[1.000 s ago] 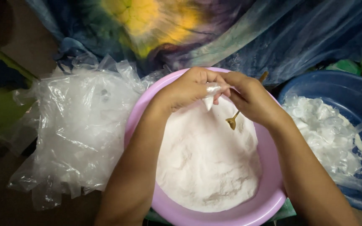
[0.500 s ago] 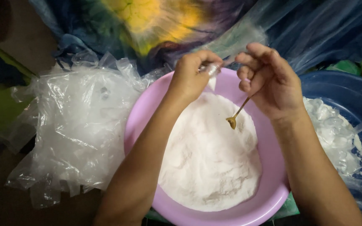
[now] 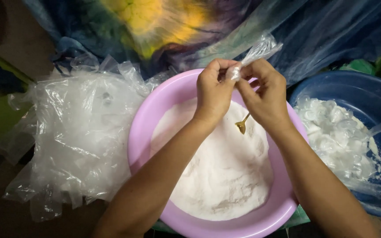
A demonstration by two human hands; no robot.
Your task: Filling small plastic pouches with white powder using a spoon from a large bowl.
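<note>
Hands, left hand (image 3: 214,93) and right hand (image 3: 264,94), both pinching small plastic bag (image 3: 254,55) above pink powder basin (image 3: 144,119); empty bags (image 3: 73,132) left; blue tub (image 3: 367,92) right

Basin (image 3: 143,128) sits centre, powder (image 3: 217,176) heaped inside it. Pile of plastic bags (image 3: 76,132) lies left of the basin, touching its rim. Second basin (image 3: 371,94) stands right of the first, just beside it, filled packets (image 3: 336,136) inside. Draped cloth (image 3: 164,26) lies behind both basins. Both hands meet above the first basin's far rim, left hand (image 3: 214,94) beside right hand (image 3: 265,97), small bag (image 3: 254,55) pinched between them. Spoon (image 3: 242,125) hangs under the right hand, over the powder.
</note>
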